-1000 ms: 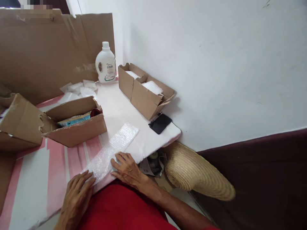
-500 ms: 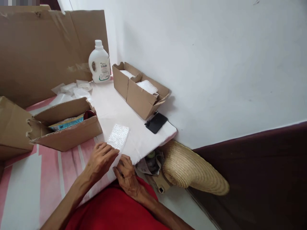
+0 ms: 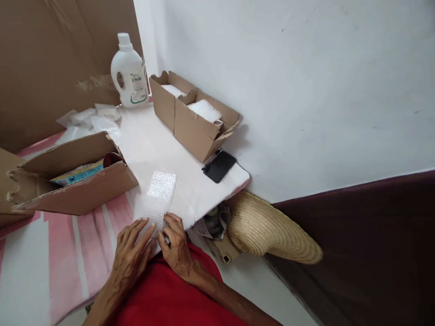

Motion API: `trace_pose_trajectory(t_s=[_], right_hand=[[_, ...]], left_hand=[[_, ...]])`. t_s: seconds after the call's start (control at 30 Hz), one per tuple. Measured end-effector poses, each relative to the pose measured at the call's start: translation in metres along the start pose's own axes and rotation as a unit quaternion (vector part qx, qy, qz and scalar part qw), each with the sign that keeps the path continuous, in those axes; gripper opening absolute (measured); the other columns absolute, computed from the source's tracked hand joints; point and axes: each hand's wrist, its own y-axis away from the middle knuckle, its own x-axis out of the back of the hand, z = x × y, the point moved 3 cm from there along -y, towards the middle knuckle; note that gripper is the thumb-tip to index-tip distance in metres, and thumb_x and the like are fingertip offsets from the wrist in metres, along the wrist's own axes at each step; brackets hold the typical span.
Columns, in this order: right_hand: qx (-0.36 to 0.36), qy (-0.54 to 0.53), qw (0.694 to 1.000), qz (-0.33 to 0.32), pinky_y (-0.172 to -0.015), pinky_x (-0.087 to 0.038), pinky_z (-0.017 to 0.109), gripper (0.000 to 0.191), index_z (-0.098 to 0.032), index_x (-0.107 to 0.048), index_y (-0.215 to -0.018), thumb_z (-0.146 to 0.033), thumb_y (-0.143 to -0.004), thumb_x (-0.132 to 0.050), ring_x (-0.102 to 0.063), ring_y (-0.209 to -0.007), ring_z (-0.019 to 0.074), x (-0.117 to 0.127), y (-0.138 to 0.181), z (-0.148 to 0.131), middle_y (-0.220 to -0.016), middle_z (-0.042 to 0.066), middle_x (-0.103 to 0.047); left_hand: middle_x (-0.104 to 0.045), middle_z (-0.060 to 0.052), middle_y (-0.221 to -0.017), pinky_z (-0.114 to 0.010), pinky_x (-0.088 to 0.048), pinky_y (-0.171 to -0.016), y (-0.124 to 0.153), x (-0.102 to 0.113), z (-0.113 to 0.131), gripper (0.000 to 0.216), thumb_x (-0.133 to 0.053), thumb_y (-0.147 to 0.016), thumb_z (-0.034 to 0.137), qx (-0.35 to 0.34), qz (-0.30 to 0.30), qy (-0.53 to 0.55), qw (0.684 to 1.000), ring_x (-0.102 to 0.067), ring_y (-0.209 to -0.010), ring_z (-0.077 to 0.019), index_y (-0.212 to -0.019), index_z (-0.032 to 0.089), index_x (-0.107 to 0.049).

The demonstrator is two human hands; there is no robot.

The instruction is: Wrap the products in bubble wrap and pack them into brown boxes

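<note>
Head view, bubble wrap: one piece of bubble wrap (image 3: 162, 184) lies on the counter (image 3: 152, 140) close to its near edge, a looser, cloudier layer covering the part nearest the person.
Left grip: the left hand (image 3: 131, 251) has its fingers spread, fingertips on the near part of the wrap.
Right grip: the right hand (image 3: 175, 246) is half curled at the wrap's near right corner; whether thumb and fingers pinch it cannot be told.
Cartons around: an open carton (image 3: 74, 190), holding a blue packet (image 3: 79, 175), stands just left of the wrap; another carton (image 3: 8, 160), partly seen, adjoins the left border.
Wall side: two open box sections (image 3: 193, 129) stand end to end along the white wall (image 3: 306, 90), white wrapped contents in both; a black flat object (image 3: 220, 166) lies at their near end.
Rear: a white bottle (image 3: 131, 74) stands before a tall cardboard panel (image 3: 57, 54), translucent packets (image 3: 105, 124) heaped to its left.
Edges: the counter's right corner ends near the black object; a straw hat (image 3: 272, 231) hangs below it.
Open room: bare cloth extends beyond the wrap towards the bottle.
Count: one bottle, one hat, two hands; overlapping packets, number unclear.
</note>
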Motion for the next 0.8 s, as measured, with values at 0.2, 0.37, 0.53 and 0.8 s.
trace_pose_trajectory(t_s=[0.2,0.37,0.53,0.8], right_hand=[[0.017,0.016,1.0,0.01,-0.106,-0.049,0.054,0.012,-0.018,-0.058,-0.092,-0.009,-0.09,-0.051,-0.051,-0.126,0.0292,0.001,0.002,-0.001,-0.127,0.018,-0.06],[-0.022,0.027,0.999,-0.006,-0.107,-0.05,0.052,0.027,-0.018,-0.054,-0.115,-0.011,-0.089,-0.054,-0.051,-0.13,0.0299,0.012,-0.001,-0.002,-0.136,0.019,-0.053],[0.021,0.069,0.997,-0.005,-0.109,-0.048,0.056,0.05,-0.02,-0.046,-0.137,-0.009,-0.088,-0.053,-0.051,-0.131,0.0309,0.04,-0.018,0.01,-0.139,0.018,-0.053],[0.13,0.086,0.973,-0.173,-0.115,-0.043,0.053,0.055,-0.017,-0.052,-0.143,-0.02,-0.088,-0.061,-0.043,-0.143,0.0295,0.05,-0.049,0.041,-0.144,0.015,-0.057]], left_hand=[[-0.066,-0.011,-0.136,-0.042,-0.042,-0.107,0.006,-0.013,-0.003,0.044,-0.056,-0.093,0.015,-0.03,-0.016,-0.002,0.999,-0.056,-0.132,-0.0261,-0.136,0.023,-0.058],[-0.066,-0.009,-0.137,-0.041,-0.043,-0.106,0.01,-0.018,-0.007,0.049,-0.055,-0.094,0.014,-0.013,-0.011,0.012,1.0,-0.058,-0.131,-0.0248,-0.141,0.026,-0.055],[-0.065,-0.011,-0.138,-0.037,-0.046,-0.1,0.014,-0.02,-0.018,0.059,-0.047,-0.094,0.009,-0.034,-0.025,0.033,0.999,-0.057,-0.131,-0.0236,-0.151,0.026,-0.045],[-0.07,-0.01,-0.126,-0.033,-0.046,-0.098,0.0,-0.005,-0.022,0.045,-0.041,-0.095,0.007,-0.078,-0.036,0.045,0.995,-0.062,-0.119,-0.02,-0.136,0.019,-0.057]])
